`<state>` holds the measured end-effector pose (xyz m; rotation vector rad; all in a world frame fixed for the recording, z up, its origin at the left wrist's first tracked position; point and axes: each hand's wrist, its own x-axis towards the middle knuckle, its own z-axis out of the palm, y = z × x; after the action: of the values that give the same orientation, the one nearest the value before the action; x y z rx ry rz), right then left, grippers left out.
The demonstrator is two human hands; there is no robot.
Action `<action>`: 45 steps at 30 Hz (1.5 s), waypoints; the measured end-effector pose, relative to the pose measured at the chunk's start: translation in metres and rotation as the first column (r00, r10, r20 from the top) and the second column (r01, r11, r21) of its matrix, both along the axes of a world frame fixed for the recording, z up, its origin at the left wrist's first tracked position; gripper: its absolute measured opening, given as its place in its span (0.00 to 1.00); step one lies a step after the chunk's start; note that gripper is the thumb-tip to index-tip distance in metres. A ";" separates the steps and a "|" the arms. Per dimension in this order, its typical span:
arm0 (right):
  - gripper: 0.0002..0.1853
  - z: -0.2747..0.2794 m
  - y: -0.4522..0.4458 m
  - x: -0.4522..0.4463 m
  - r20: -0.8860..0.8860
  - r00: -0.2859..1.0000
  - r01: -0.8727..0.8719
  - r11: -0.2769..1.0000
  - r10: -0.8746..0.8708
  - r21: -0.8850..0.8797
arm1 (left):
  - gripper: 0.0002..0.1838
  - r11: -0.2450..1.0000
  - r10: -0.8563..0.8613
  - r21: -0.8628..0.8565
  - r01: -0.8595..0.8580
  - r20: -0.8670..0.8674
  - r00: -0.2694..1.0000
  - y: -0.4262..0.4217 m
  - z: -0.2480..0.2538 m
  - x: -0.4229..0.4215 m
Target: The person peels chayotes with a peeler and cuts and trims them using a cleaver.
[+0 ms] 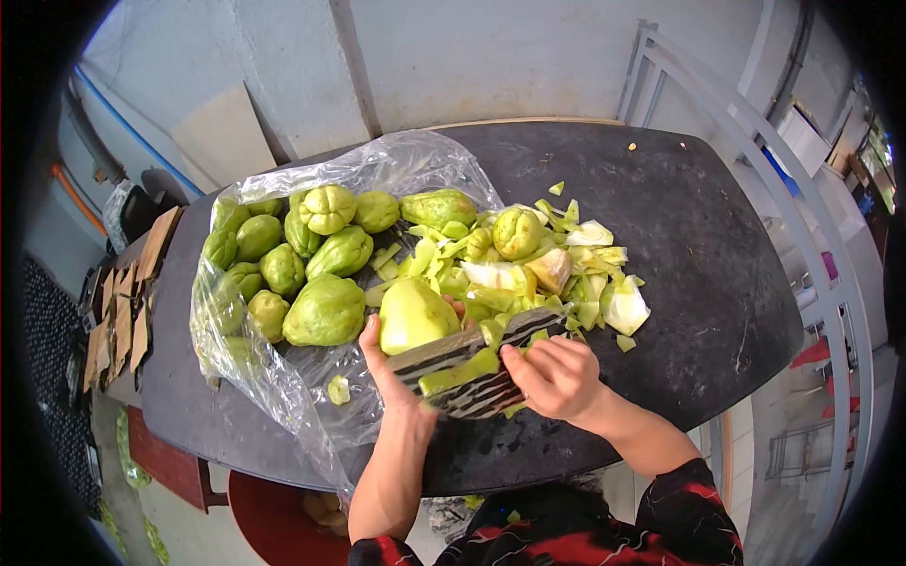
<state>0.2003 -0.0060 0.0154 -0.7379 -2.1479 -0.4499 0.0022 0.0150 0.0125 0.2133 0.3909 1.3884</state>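
My left hand [392, 382] is closed around a partly peeled chayote [415, 316], its thumb along the near side. In my right hand [559, 377] is a broad cleaver [408, 366] with a dark, streaked blade, angled across in front of the chayote. Strips of green peel [460, 375] cling to the blade. The handle is mostly hidden by my fingers. Just beyond the blade lies a pile of peel and cut pieces [491, 274], with a whole chayote [517, 232] resting among it.
Several unpeeled chayotes [326, 309] lie on a clear plastic bag [283, 391] at the left of the dark table [698, 283]. Below its front edge stands a red basin [274, 519] with pale pieces inside. A grey metal railing [769, 141] runs along the right.
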 end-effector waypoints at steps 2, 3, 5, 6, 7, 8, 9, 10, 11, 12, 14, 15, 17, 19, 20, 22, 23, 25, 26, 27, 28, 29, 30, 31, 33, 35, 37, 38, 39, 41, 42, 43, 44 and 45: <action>0.15 -0.002 -0.002 -0.004 0.000 1.000 -0.025 1.000 0.025 0.011 | 0.38 1.000 -0.019 0.007 0.018 0.035 0.999 -0.001 -0.002 0.002; 0.19 -0.002 -0.003 -0.006 0.000 0.999 -0.050 0.998 0.050 0.023 | 0.38 0.999 -0.037 0.016 0.036 0.071 0.997 -0.001 -0.003 0.002; 0.18 0.000 -0.003 -0.007 0.013 0.998 -0.060 0.998 0.059 0.029 | 0.38 0.995 -0.065 0.079 0.061 0.051 0.997 -0.002 -0.005 0.003; 0.15 0.000 -0.003 -0.009 0.026 0.999 -0.044 0.998 0.043 0.045 | 0.38 0.995 -0.070 0.082 0.064 0.065 0.995 -0.003 -0.003 0.005; 0.13 0.000 -0.004 -0.009 0.039 0.999 -0.030 0.998 0.028 0.060 | 0.38 0.994 -0.074 0.084 0.067 0.079 0.994 -0.004 -0.002 0.006; 0.13 0.000 -0.004 -0.009 0.040 0.999 -0.030 0.998 0.027 0.060 | 0.38 0.994 -0.074 0.084 0.067 0.080 0.994 -0.003 -0.003 0.006; 0.13 0.000 -0.004 -0.009 0.042 0.999 -0.025 0.998 0.023 0.062 | 0.38 0.995 -0.071 0.079 0.065 0.082 0.994 -0.003 -0.004 0.007; 0.13 0.000 -0.003 -0.009 0.044 0.999 -0.021 0.998 0.019 0.063 | 0.38 0.995 -0.068 0.073 0.062 0.084 0.994 -0.003 -0.005 0.007; 0.13 0.001 -0.004 -0.009 0.045 0.999 -0.022 0.998 0.019 0.063 | 0.38 0.995 -0.067 0.073 0.061 0.085 0.994 -0.003 -0.005 0.007; 0.12 0.002 -0.004 -0.009 0.056 0.998 -0.020 0.998 0.016 0.064 | 0.38 0.996 -0.062 0.071 0.057 0.082 0.995 -0.003 -0.004 0.007; 0.12 0.005 -0.005 -0.009 0.066 0.998 -0.018 0.998 0.014 0.064 | 0.38 0.996 -0.057 0.067 0.051 0.078 0.995 -0.003 -0.007 0.006; 0.11 0.006 -0.005 -0.008 0.074 0.997 -0.002 0.998 -0.002 0.057 | 0.38 0.994 -0.055 0.096 0.051 0.038 0.998 -0.001 -0.011 0.003; 0.11 0.006 0.002 -0.005 0.036 0.999 0.028 0.999 -0.029 0.025 | 0.38 0.991 -0.052 0.122 0.052 -0.003 0.999 -0.001 -0.011 0.001; 0.11 -0.003 0.009 0.004 0.013 0.996 0.090 0.991 -0.089 -0.101 | 0.39 0.993 0.119 0.030 -0.117 -0.096 0.988 -0.005 0.003 0.006; 0.12 -0.005 0.011 0.006 0.018 0.995 0.102 0.990 -0.101 -0.099 | 0.39 0.988 0.152 0.020 -0.151 -0.074 0.986 -0.006 0.009 0.007; 0.12 0.000 0.008 0.005 0.031 0.994 0.103 0.989 -0.100 -0.110 | 0.39 0.991 0.133 0.043 -0.130 -0.070 0.989 -0.004 0.004 0.004; 0.12 0.002 0.005 0.004 0.038 0.994 0.107 0.986 -0.103 -0.127 | 0.39 0.992 0.111 0.061 -0.106 -0.074 0.991 -0.004 0.002 0.001; 0.12 0.006 -0.002 -0.002 0.023 0.997 0.069 0.992 -0.067 -0.102 | 0.40 0.995 0.073 0.073 -0.066 -0.104 0.992 -0.007 -0.001 -0.003; 0.12 0.007 -0.003 -0.003 0.011 0.999 0.034 0.997 -0.033 -0.075 | 0.40 0.996 0.035 0.084 -0.024 -0.130 0.991 -0.007 -0.002 -0.003; 0.12 0.007 -0.002 -0.003 0.011 0.999 0.034 0.997 -0.034 -0.075 | 0.40 0.996 0.034 0.084 -0.023 -0.131 0.991 -0.007 -0.001 -0.002; 0.13 0.008 0.000 -0.002 0.001 0.999 0.047 0.992 -0.048 -0.116 | 0.40 0.995 0.064 0.086 -0.050 -0.165 0.984 -0.007 0.000 0.002; 0.14 0.007 0.001 -0.002 -0.010 0.998 0.064 0.984 -0.066 -0.164 | 0.41 0.994 0.088 0.083 -0.072 -0.201 0.976 -0.009 0.001 0.005; 0.16 0.003 0.007 0.002 -0.045 0.996 0.061 0.980 -0.071 -0.187 | 0.41 0.994 0.092 0.063 -0.084 -0.130 0.987 -0.007 0.006 0.008; 0.19 -0.004 0.010 0.007 -0.048 0.995 0.077 0.965 -0.092 -0.249 | 0.41 0.994 0.091 0.069 -0.083 -0.126 0.988 -0.006 0.006 0.008; 0.19 -0.006 0.010 0.009 -0.087 0.994 0.038 0.969 -0.061 -0.243 | 0.41 0.993 0.087 0.089 -0.079 -0.100 0.991 -0.004 0.005 0.004; 0.19 0.000 0.004 0.007 -0.079 0.996 0.025 0.967 -0.046 -0.252 | 0.42 0.989 0.087 0.132 -0.071 -0.121 0.989 -0.004 0.002 0.000; 0.19 0.008 -0.001 0.005 -0.071 0.997 0.018 0.966 -0.037 -0.258 | 0.45 0.974 -0.006 0.221 0.057 -0.226 0.974 -0.005 -0.003 -0.002; 0.19 0.011 -0.004 0.004 -0.077 0.997 0.006 0.971 -0.025 -0.237 | 0.47 0.975 -0.024 0.209 0.076 -0.240 0.971 -0.007 -0.002 -0.001; 0.19 0.012 -0.005 0.004 -0.083 0.996 -0.006 0.976 -0.012 -0.216 | 0.47 0.974 -0.026 0.210 0.079 -0.241 0.970 -0.007 0.001 0.001; 0.19 0.004 0.005 0.009 -0.107 0.994 0.004 0.963 -0.034 -0.270 | 0.47 0.980 0.043 0.198 0.011 -0.267 0.963 -0.009 0.004 0.006; 0.19 -0.004 0.010 0.013 -0.086 0.993 0.055 0.951 -0.085 -0.303 | 0.47 0.983 0.033 0.185 0.013 -0.241 0.970 -0.007 -0.001 0.004; 0.19 -0.009 0.016 0.018 -0.063 0.989 0.105 0.940 -0.132 -0.324 | 0.47 0.981 0.027 0.192 0.020 -0.239 0.971 -0.005 -0.002 0.005; 0.19 -0.011 0.017 0.019 -0.067 0.988 0.106 0.934 -0.136 -0.342 | 0.47 0.978 0.006 0.203 0.039 -0.218 0.976 -0.005 -0.002 0.005; 0.19 -0.009 0.016 0.019 -0.065 0.989 0.105 0.936 -0.134 -0.337 | 0.46 0.976 -0.011 0.210 0.053 -0.197 0.980 -0.005 -0.002 0.004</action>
<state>0.2192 0.0096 0.0067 -1.0615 -2.1270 -0.1113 0.0066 0.0104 0.0106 0.5339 0.3977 1.3820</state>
